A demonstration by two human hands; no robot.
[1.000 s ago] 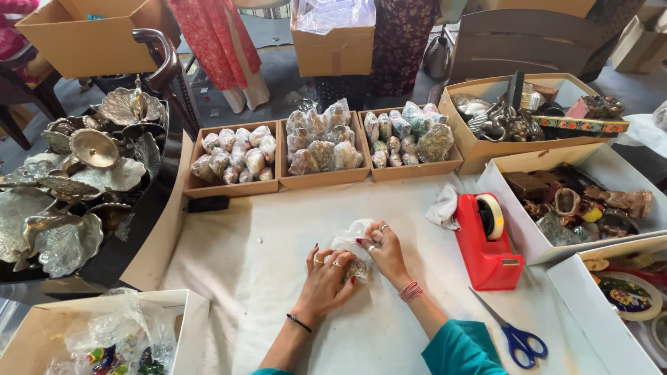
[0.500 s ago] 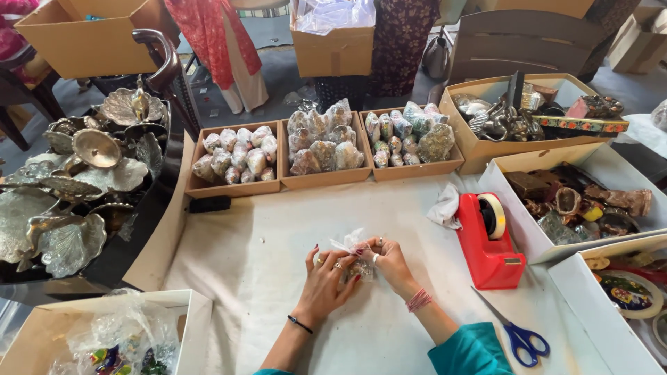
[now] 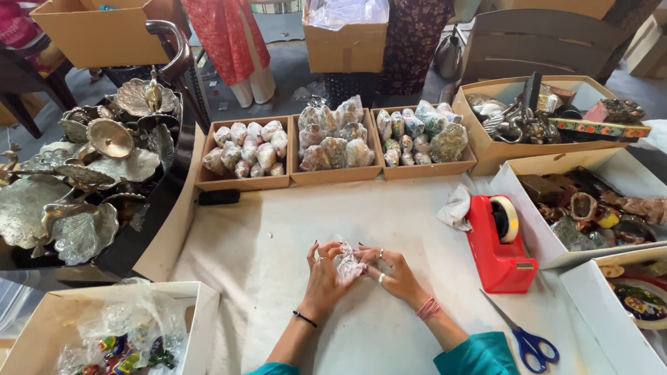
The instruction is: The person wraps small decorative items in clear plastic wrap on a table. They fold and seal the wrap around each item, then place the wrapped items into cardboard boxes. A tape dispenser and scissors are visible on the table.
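Both my hands meet at the middle of the white cloth-covered table (image 3: pixel 264 243), gripping one small item wrapped in clear plastic (image 3: pixel 345 261). My left hand (image 3: pixel 325 278) cups it from the left, fingers curled around the wrap. My right hand (image 3: pixel 390 271), with rings and a pink bracelet, pinches it from the right. What is inside the crinkled plastic cannot be made out.
Three cardboard trays (image 3: pixel 335 175) of plastic-wrapped pieces line the far edge. A red tape dispenser (image 3: pixel 497 243) and blue-handled scissors (image 3: pixel 525 338) lie to the right. Boxes of trinkets (image 3: pixel 549 114) stand right, metal leaf dishes (image 3: pixel 76 187) left, a white box (image 3: pixel 121 326) near left.
My hands drew closer together around the wrapped item and shifted slightly toward me; the plastic is now bunched tighter between the fingers.
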